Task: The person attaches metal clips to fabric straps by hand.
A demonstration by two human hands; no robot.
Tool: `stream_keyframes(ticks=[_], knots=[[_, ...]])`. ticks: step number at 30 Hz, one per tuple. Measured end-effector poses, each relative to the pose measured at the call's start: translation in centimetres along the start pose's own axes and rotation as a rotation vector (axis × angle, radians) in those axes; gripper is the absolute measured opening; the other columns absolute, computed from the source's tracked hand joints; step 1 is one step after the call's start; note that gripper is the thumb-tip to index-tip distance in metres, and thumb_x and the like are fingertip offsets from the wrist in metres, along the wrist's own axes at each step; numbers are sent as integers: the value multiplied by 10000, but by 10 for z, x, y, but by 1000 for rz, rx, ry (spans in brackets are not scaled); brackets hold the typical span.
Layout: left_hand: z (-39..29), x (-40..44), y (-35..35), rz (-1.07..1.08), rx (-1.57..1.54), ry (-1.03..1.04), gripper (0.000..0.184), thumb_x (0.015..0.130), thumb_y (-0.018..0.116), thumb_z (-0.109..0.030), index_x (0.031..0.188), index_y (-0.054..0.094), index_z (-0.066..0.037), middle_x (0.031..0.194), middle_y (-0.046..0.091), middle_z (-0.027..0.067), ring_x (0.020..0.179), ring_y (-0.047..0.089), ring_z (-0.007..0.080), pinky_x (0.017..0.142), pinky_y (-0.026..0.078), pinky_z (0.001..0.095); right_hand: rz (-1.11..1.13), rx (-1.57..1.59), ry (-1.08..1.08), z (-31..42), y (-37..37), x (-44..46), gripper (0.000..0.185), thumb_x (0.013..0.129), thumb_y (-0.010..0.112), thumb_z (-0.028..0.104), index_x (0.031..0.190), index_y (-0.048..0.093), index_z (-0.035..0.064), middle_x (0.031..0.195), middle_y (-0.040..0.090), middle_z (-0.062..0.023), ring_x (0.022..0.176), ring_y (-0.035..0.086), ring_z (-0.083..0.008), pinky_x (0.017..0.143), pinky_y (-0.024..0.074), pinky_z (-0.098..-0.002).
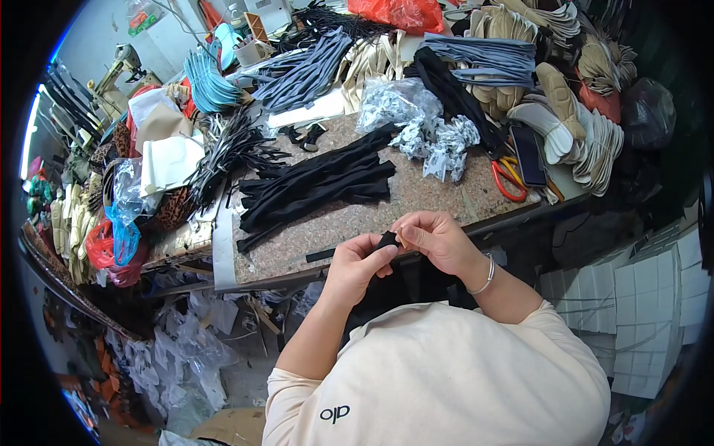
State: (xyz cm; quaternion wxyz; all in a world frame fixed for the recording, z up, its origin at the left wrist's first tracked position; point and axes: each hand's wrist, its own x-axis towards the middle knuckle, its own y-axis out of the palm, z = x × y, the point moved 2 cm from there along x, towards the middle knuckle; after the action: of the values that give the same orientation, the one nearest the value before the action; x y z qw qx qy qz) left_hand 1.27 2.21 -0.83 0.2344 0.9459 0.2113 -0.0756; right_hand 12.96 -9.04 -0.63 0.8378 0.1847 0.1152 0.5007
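Note:
My left hand [355, 266] pinches a black fabric strip [320, 254] just over the table's front edge. One end of that strip sticks out to the left of the hand. Close beside it, my right hand [440, 244] has thumb and forefinger pressed together at the strip's other end. A small tan bit shows between the right fingertips; what it is I cannot make out. Beyond my hands lies a pile of black fabric strips [316, 182] on the speckled stone tabletop [431, 201].
Crumpled silvery scraps [446, 145] and a clear plastic bag [394, 104] lie behind the pile. Red-handled scissors [509, 182] and a phone [528, 154] rest at the right. Bundles of grey-blue strips [309, 70], beige sole-shaped pieces [561, 97] and a sewing machine [123, 78] stand around.

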Motion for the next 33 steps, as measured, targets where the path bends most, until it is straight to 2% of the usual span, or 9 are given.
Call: stream_keyframes(ticks=[4, 9, 13, 14, 19, 24, 28, 33], knots=[[1, 0, 0, 25, -49, -1, 82, 787, 653, -41, 827, 598, 3, 668, 565, 38, 545, 521, 84, 507, 403, 153, 17, -46, -34, -1, -1, 1, 91, 861, 599, 78, 850, 642, -2, 954, 605, -109, 715, 531, -104, 672, 460, -185], [1, -2, 1, 13, 48, 31, 81, 793, 646, -44, 839, 602, 6, 664, 559, 35, 549, 505, 82, 513, 406, 158, 6, -179, -88, 7, 2, -1, 13, 802, 645, 15, 810, 653, 7, 908, 616, -92, 688, 526, -101, 655, 453, -189], [-6, -8, 6, -33, 409, 222, 92, 817, 627, -72, 856, 614, 10, 685, 572, 36, 544, 505, 83, 508, 409, 170, 28, -249, -231, 8, 0, -5, 61, 729, 689, -39, 750, 660, 12, 865, 621, -73, 667, 519, -97, 633, 441, -195], [-5, -8, 5, -33, 408, 221, 92, 817, 627, -72, 856, 614, 10, 685, 572, 36, 544, 505, 83, 508, 409, 170, 28, -250, -230, 9, -1, -5, 61, 729, 689, -39, 750, 660, 12, 865, 621, -73, 667, 519, -97, 633, 441, -195], [-3, -8, 4, -45, 383, 291, 94, 832, 613, -71, 867, 619, 16, 697, 578, 42, 560, 504, 84, 524, 418, 175, 97, -415, -277, 18, -2, -4, 58, 725, 696, -39, 743, 675, 12, 851, 622, -46, 652, 524, -76, 585, 432, -173], [-3, -7, 2, 21, 150, 127, 92, 841, 606, -60, 865, 617, 28, 712, 586, 54, 589, 513, 96, 549, 432, 186, 170, -466, -265, 23, 0, -4, 76, 695, 721, -33, 723, 664, 10, 828, 615, -47, 668, 527, -97, 612, 434, -204], [-2, -6, -1, 207, -53, -40, 84, 840, 611, -49, 860, 616, 32, 722, 593, 66, 621, 526, 112, 574, 444, 198, 347, -504, -391, 23, 0, -2, 86, 683, 731, -22, 717, 661, 16, 813, 602, -42, 664, 528, -111, 606, 435, -213], [0, -5, 0, 153, -42, 26, 86, 832, 622, -47, 872, 611, 29, 748, 600, 80, 638, 540, 129, 587, 453, 210, 289, -608, -369, 25, 1, -2, 94, 678, 734, -19, 708, 656, 24, 817, 587, -36, 678, 532, -127, 609, 438, -219]])
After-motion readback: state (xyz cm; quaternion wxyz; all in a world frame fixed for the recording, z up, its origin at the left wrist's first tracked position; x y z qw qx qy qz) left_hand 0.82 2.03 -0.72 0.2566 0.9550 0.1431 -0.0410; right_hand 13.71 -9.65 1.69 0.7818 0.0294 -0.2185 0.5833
